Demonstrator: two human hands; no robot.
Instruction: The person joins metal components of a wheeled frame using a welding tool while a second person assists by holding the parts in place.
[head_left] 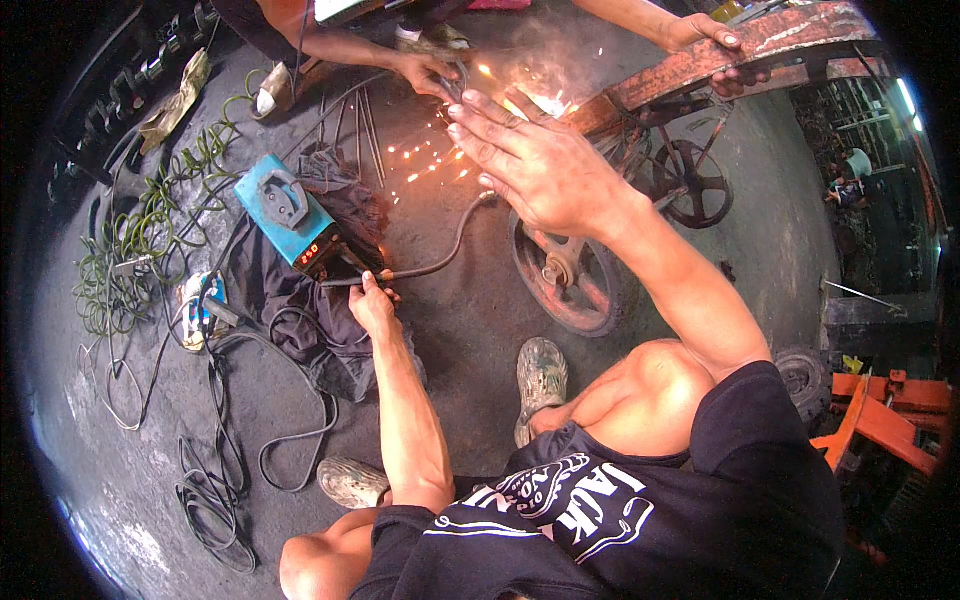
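My left hand (375, 304) is closed at the front of a blue welding machine (287, 220), its thumb and fingers on a dark welding cable (440, 262) by the plug. The machine has a black handle on top and a lit red display. My right hand (535, 165) is raised, fingers stretched out, between me and a bright welding spot (548, 100) throwing sparks. Across from me, another person's hand (430, 75) grips a dark holder at the sparks. That person's other hand (705, 40) holds a worn red metal beam (740, 55).
A spoked metal wheel (565, 285) stands under the beam, with a second wheel (692, 185) behind it. Coiled green cable (150, 240) and black cable (215, 500) lie on the left floor. Dark cloth (320, 340) lies around the machine. Thin rods (370, 135) lie near the sparks. Orange metal parts (885, 425) stand right.
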